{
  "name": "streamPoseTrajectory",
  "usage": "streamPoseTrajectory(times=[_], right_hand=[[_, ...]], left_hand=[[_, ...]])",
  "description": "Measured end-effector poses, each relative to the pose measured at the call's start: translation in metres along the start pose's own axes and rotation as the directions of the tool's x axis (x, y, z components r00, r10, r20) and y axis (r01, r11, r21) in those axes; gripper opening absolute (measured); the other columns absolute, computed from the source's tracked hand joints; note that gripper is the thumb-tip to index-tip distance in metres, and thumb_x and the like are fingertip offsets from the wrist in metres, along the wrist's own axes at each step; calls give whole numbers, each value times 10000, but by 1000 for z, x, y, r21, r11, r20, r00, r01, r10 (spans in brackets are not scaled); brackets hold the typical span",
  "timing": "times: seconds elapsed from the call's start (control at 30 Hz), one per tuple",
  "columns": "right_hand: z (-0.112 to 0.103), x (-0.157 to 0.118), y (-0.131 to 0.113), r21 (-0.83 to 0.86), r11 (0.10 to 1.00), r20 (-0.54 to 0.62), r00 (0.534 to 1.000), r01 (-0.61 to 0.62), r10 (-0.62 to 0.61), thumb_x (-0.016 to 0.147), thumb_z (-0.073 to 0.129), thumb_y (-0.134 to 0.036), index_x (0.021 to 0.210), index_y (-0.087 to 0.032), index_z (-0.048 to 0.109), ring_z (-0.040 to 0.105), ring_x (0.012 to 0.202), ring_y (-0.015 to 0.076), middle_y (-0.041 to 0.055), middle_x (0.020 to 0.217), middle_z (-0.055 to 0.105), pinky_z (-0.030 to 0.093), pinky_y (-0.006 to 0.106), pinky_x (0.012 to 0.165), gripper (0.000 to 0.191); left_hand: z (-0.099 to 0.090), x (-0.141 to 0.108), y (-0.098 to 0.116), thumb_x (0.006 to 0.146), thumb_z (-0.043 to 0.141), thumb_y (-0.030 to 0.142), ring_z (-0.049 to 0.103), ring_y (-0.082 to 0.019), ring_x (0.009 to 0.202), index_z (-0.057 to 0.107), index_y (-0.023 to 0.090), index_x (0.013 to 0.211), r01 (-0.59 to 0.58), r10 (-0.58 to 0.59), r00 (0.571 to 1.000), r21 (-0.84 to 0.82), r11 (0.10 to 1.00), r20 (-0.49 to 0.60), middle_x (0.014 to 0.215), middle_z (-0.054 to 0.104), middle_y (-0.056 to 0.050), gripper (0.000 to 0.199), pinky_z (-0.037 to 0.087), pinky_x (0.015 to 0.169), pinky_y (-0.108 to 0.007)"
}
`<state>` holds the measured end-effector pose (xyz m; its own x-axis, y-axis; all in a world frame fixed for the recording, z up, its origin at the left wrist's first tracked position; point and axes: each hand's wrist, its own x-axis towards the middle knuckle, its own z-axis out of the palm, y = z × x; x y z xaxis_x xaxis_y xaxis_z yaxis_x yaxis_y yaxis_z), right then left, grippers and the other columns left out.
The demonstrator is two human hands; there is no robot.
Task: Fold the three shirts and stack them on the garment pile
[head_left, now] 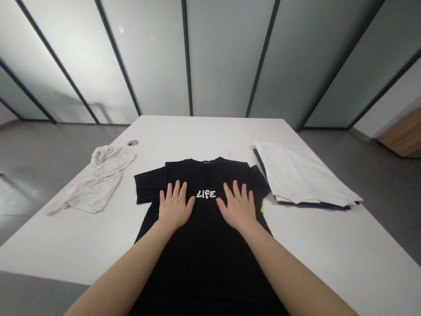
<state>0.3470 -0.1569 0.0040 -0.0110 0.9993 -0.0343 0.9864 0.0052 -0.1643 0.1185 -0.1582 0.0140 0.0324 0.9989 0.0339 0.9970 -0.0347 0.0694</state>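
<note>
Noted left hand [173, 208] and right hand [240, 208] spread flat, gripping nothing, on black T-shirt [204, 243] at centre of worktop [213, 134], between white garment [97, 185] at left and white cloth [303, 173] at right; could rumple black T-shirt by dragging unevenly.

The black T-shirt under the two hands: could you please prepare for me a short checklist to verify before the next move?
1. Left hand flat on the black T-shirt, fingers spread: ok.
2. Right hand likewise flat on it: ok.
3. White print facing up, uncovered between the hands: ok.
4. Table free of other cloth: not ok; a crumpled white cloth lies at left, a folded white cloth at right.
5. Right sleeve not touching the dark layer under the folded cloth: cannot tell.
6. Bottom hem straight: cannot tell; the lower part is too dark.
</note>
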Motion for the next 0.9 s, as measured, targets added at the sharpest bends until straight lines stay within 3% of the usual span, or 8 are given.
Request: streamPoseTrajectory(times=[0.2,0.3,0.43,0.57,0.73,0.9], right_hand=[[3,-29,-2,-14,1000,20,1000,-22,23,1096,391,-636,1756,-253,293,141,1660,479,147,1829,179,105,674,1306,770],[-7,-28,-5,4,999,98,994,-45,45,1089,412,-639,1751,-240,308,162,1647,509,172,1824,183,139,705,1285,780],[-26,5,-17,61,998,71,997,5,-9,1109,373,-580,1701,-200,411,257,1620,505,191,1792,282,209,688,1270,705],[-32,56,-37,92,994,46,997,61,-65,1121,342,-446,1629,-144,501,361,1592,418,194,1733,410,273,573,1279,612],[-19,106,-44,63,998,54,998,26,-29,1119,302,-512,1739,-119,289,147,1674,401,132,1832,172,135,587,1333,733],[-14,133,-18,68,997,62,998,-19,15,1121,189,-555,1765,-123,198,110,1683,378,104,1842,130,119,546,1345,775]], left_hand=[[1,-39,2,1071,341,634,203,-515,1643,344,208,1735,28,-31,998,58,998,48,1799,242,-174,788,252,1245,-776],[-7,-37,1,1050,367,680,244,-559,1615,388,212,1716,25,-33,995,80,996,94,1785,272,-205,815,290,1196,-810],[-23,0,7,1072,310,663,375,-506,1573,492,146,1644,-44,40,996,41,998,82,1700,443,-240,792,351,1219,-700],[-19,55,19,1092,300,585,356,-420,1607,485,130,1634,-79,81,995,-25,997,65,1728,413,-208,732,326,1274,-606],[3,109,15,1085,276,568,261,-381,1657,387,173,1703,28,-27,1000,-75,997,10,1786,314,-146,742,232,1322,-621],[6,132,-18,1086,230,546,285,-361,1649,383,152,1705,80,-81,997,-72,994,-9,1783,334,-129,750,248,1331,-532]])
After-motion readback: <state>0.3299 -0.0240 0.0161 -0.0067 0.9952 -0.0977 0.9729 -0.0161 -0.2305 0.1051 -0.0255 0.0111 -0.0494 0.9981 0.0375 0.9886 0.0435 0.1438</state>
